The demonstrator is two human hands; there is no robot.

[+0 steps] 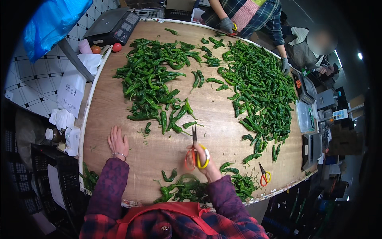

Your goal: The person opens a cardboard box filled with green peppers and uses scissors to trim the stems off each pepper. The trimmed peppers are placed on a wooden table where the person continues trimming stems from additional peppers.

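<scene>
My left hand (118, 144) lies flat on the wooden tabletop (103, 95) with its fingers apart, holding nothing. In my right hand (210, 164) is a pair of scissors (194, 134) with one red and one yellow handle. Their dark blades point away from me and look closed or nearly so. Just beyond the tips lies a green pepper (189, 124), at the near edge of a loose pile of green peppers (151, 79). Several more peppers (187, 187) lie close to my body, partly hidden by my right forearm.
A larger pepper heap (262, 91) covers the right side. Second scissors (264, 175) lie near the front right edge. Across the table, a person's gloved hand (227, 25) is by scissors; the other glove (285, 65) touches the edge. Scales (111, 26) and a tomato (116, 47) are at far left.
</scene>
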